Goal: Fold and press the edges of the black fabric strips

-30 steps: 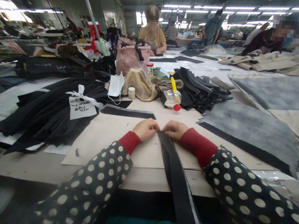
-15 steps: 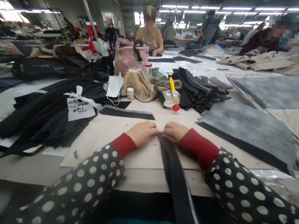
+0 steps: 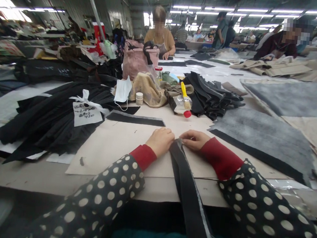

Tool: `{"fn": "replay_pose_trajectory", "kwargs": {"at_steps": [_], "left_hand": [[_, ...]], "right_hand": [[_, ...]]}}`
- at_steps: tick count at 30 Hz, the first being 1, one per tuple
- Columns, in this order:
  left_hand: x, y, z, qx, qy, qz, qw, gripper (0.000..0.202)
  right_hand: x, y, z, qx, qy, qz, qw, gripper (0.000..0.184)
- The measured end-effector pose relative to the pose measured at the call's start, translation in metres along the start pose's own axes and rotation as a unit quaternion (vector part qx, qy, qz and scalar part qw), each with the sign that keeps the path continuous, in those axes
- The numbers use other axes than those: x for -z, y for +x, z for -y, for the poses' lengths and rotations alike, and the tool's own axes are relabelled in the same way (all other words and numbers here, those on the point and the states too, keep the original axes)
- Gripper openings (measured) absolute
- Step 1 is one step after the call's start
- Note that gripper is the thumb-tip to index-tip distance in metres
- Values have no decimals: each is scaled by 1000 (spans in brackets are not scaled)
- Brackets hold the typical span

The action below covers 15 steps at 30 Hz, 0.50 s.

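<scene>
A long black fabric strip (image 3: 189,195) with a pale edge runs from the tabletop over the front edge toward my body. Its far end lies between my hands. My left hand (image 3: 161,141) is closed on the left side of that end, fingers bent down. On the right corner of the same end, my right hand (image 3: 196,140) pinches with thumb and fingertips; its exact grip is small to see. Beneath the hands is a beige board (image 3: 123,145). Just beyond, another black strip (image 3: 136,118) with a grey edge lies flat.
On the left lies a tied bundle of black strips (image 3: 49,124) with a handwritten tag (image 3: 88,115). Ahead are a yellow-handled brush (image 3: 184,89), a small white jar (image 3: 139,98), a face mask (image 3: 123,90) and a pink bag (image 3: 138,61). Grey sheets (image 3: 264,139) lie right. A person (image 3: 160,37) works opposite.
My right hand has shifted right, opening a small gap between the hands. My left hand has moved slightly right, and the strip's far end shows more.
</scene>
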<state>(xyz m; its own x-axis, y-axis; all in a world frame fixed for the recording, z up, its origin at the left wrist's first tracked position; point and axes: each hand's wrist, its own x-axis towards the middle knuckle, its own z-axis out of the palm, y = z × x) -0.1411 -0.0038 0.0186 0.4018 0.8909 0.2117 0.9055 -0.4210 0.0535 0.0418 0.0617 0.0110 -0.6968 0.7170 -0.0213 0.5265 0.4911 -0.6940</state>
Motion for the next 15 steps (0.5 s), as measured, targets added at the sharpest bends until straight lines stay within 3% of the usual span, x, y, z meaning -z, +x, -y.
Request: {"fn": "replay_pose_trajectory", "kwargs": {"at_steps": [7,15], "left_hand": [[-7,3,1,-5,-85,-3,996,18],[-1,0,-4,-21,-30,-2,999,20]], "right_hand": [[-2,1,3,36,-21,-26,999,19],[0,0,5,102,-89,-14,991,22]]}}
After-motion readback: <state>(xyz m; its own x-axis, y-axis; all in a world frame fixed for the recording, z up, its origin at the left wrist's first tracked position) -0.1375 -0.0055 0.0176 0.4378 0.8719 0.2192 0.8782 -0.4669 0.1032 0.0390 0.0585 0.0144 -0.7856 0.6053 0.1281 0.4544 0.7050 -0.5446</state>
